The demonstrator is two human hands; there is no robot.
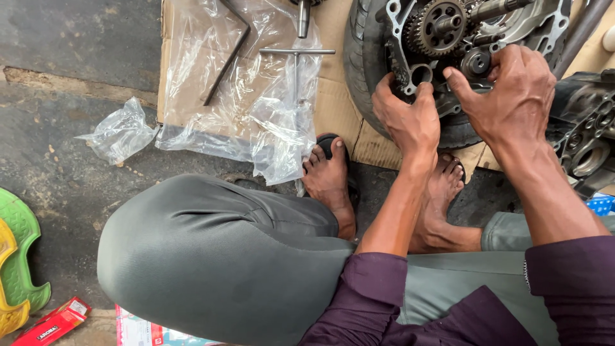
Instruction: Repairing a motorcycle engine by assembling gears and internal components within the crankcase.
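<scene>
While both hands [461, 102] grip gearbox [448, 32], tyre [362, 57] behind

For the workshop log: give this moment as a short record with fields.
Setting: dark concrete floor, person squatting over flattened cardboard
Left hand: fingers on the open metal engine casing, beside a round hole
Right hand: gripping a small dark round part on the casing
Gears: toothed steel sprocket exposed above both hands
Nearby: steel T-handle wrench on clear crumpled plastic sheet
</scene>
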